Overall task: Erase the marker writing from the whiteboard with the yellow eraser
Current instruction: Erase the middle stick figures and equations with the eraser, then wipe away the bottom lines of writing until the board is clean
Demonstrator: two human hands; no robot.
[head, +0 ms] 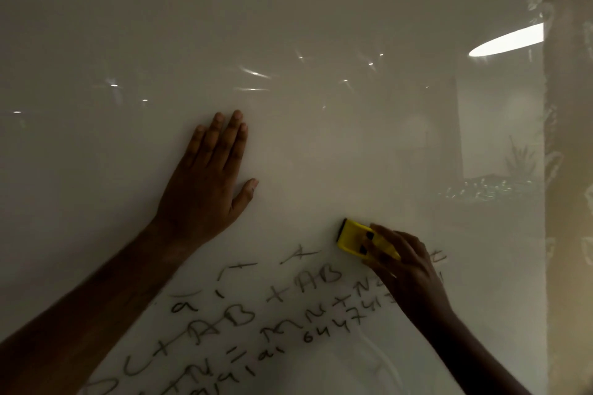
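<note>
A glossy whiteboard (pixel 288 26) fills nearly the whole view. Dark marker writing (pixel 244 317), letters, digits and plus signs in slanted rows, covers its lower middle; the rows nearest the top are faint and partly wiped. My right hand (pixel 407 269) grips the yellow eraser (pixel 354 239), which has a dark felt edge and is pressed against the board just above the right end of the writing. My left hand (pixel 208 183) lies flat on the board, fingers close together, thumb out, up and left of the writing, holding nothing. My forearm hides some of the writing at lower left.
The board's right edge (pixel 545 170) runs top to bottom, with a patterned wall (pixel 569 202) beyond it. Lamps and a room reflect in the upper and right parts of the board.
</note>
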